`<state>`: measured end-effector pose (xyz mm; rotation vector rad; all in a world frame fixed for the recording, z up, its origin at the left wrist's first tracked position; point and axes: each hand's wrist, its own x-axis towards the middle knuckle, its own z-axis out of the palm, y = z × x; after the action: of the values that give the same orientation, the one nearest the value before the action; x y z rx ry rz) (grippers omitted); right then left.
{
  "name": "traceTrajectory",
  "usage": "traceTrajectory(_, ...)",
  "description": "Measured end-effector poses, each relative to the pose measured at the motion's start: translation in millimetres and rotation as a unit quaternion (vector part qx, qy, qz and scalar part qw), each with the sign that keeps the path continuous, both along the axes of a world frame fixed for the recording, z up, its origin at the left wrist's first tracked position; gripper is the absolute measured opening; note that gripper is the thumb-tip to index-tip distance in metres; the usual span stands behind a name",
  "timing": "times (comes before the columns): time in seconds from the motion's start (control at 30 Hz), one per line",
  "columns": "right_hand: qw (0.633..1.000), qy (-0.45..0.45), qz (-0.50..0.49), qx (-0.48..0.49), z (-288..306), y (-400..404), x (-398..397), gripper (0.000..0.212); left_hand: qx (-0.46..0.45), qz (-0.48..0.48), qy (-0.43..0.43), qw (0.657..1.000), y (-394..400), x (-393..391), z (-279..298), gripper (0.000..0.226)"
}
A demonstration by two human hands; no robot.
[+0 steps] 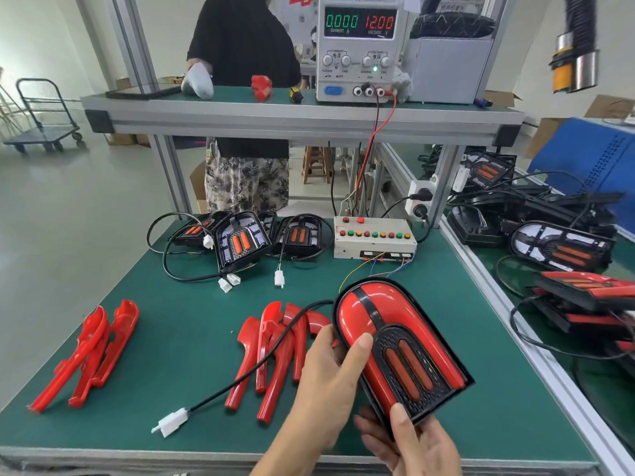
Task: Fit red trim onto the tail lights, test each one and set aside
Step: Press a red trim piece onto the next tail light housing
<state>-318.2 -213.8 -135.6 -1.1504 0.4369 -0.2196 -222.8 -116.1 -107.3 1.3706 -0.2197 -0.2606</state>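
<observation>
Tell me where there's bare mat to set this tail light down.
Bare mat lies between the left trim pile and middle trim pile, and right of the held tail light. Crowded near the control box.

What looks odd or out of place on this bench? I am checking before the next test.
Nothing looks damaged or spilled. The held tail light has both red trims seated evenly. Its white connector lies loose on the mat, unplugged from the test box, and the supply reads zero current.

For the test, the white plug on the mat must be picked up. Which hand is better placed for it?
The left hand. The white plug lies on its side, left of the tail light. The right hand supports the light's lower edge, farther from the plug.
</observation>
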Motion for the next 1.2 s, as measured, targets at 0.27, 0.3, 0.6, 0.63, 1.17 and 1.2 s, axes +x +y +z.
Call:
traceTrajectory(0.27,1.0,-0.006,-0.011,0.001,0.3,1.2,1.4,0.041,-0.027,-0.027,0.003,0.999,4.4,-6.0,6.0,0.035)
traceTrajectory(0.3,1.0,-0.009,-0.007,0.004,0.5,1.0,1.3,0.043,-0.036,-0.045,0.005,0.998,6.0,-6.4,6.1,0.037)
traceTrajectory(0.6,0.999,-0.026,0.025,0.026,4.0,1.6,-1.7,0.041,-0.064,-0.071,-0.015,0.995,6.9,-10.6,4.4,0.042)
traceTrajectory(0.63,0.999,-0.029,0.021,0.028,5.4,2.8,-2.1,0.039,-0.071,-0.069,-0.01,0.995,6.7,-11.1,4.0,0.043)
traceTrajectory(1.17,0.996,-0.048,0.079,0.014,-2.1,1.8,-9.8,0.05,-0.18,-0.042,0.171,0.968,17.6,10.5,34.9,0.04)
traceTrajectory(1.2,0.996,-0.045,0.076,0.01,-4.6,0.5,-9.0,0.047,-0.19,-0.048,0.177,0.964,17.4,10.6,33.7,0.037)
